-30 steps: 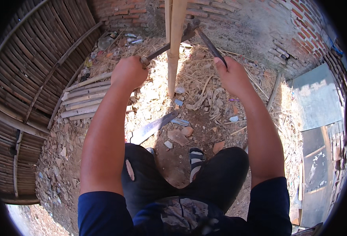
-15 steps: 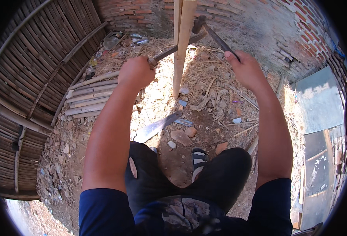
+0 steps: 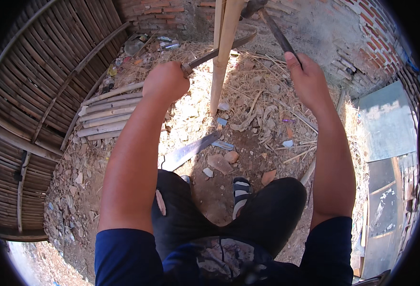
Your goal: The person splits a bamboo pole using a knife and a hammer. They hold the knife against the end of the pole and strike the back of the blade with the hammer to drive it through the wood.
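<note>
My left hand (image 3: 166, 82) is closed around the handle of a machete (image 3: 204, 59). Its dark blade lies crosswise in the split of an upright bamboo pole (image 3: 222, 64), with the curved tip sticking out on the right side. The pole's two halves stand apart above the blade; below it they come together down to the ground. In my right hand (image 3: 311, 86) is a hammer (image 3: 277, 34), gripped by its dark handle. The hammer head is raised beyond the blade tip, near the top edge of the view and apart from the blade.
A handsaw (image 3: 188, 151) lies on the rubble before my knees. Several cut bamboo lengths (image 3: 110, 117) are stacked at left, beside a bamboo-slat wall (image 3: 38, 81). Straw and broken brick cover the ground. A brick wall (image 3: 310, 33) stands behind; grey panels (image 3: 386, 124) lean at right.
The hammer has risen away from the blade tip, up and to the right, with my right hand. My left hand and the machete stay nearly in place.
</note>
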Demonstrator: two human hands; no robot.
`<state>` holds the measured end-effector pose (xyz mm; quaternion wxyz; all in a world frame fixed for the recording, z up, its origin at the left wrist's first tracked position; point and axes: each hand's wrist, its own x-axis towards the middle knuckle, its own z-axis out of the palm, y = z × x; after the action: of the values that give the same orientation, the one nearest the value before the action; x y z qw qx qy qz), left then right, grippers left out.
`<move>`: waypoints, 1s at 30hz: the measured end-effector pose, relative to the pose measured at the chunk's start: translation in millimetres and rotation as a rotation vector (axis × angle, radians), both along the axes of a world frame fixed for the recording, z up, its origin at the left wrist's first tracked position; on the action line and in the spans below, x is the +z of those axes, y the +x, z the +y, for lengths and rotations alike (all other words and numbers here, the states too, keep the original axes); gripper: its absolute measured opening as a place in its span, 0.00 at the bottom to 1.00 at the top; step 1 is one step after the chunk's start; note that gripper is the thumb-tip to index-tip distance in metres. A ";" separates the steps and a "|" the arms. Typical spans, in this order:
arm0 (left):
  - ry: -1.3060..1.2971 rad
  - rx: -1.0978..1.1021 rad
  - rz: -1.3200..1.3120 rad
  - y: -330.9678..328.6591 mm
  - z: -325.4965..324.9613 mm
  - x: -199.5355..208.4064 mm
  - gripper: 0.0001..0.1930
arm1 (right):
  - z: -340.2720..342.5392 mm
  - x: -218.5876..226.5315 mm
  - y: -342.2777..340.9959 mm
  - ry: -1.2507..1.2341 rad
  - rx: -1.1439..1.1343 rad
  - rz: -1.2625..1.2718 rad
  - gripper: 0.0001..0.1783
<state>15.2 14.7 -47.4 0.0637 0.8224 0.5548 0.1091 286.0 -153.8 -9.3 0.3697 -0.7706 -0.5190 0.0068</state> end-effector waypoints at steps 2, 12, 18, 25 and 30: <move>-0.003 0.004 -0.001 0.0 -0.7 2.7 0.17 | -1.5 12.2 1.8 0.203 0.042 0.069 0.31; 0.003 0.020 -0.020 3.4 -7.6 3.7 0.18 | 9.4 -30.0 11.2 -0.090 -0.035 0.107 0.33; 0.005 0.007 0.022 -5.0 0.1 3.0 0.19 | 4.1 -8.2 7.3 0.377 0.067 0.367 0.30; -0.026 0.022 0.014 1.3 -11.9 10.9 0.17 | 10.1 -25.2 15.5 -0.147 -0.029 0.053 0.33; -0.007 0.005 0.003 -4.1 -8.0 6.9 0.17 | -4.2 10.1 0.0 0.293 0.075 0.284 0.33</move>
<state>11.1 6.6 -40.5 0.0653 0.8209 0.5573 0.1059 286.0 -158.0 0.8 0.5468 -0.6799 -0.4856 0.0534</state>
